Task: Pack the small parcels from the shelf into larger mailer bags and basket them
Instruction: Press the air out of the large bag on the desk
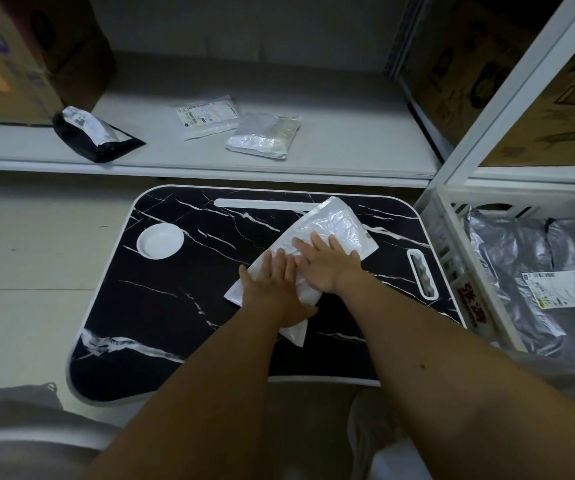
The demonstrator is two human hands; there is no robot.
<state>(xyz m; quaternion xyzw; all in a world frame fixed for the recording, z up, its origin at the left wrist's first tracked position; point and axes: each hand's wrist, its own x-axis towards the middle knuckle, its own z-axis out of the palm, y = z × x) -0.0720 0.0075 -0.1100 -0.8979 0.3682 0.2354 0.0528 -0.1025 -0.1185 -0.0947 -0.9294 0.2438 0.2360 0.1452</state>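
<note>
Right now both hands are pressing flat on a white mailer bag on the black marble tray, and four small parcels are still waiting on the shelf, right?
Not quite. The head view shows three small parcels on the shelf, not four: a black one, a white labelled one and a clear-wrapped one. The rest holds: left hand and right hand press flat on the white mailer bag on the black marble tray.

A white mailer bag lies diagonally near the black marbled surface's right edge; three small parcels rest on the shelf.

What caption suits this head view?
Both flat hands, left and right, press a white plastic mailer bag on the black marbled tray.
</note>
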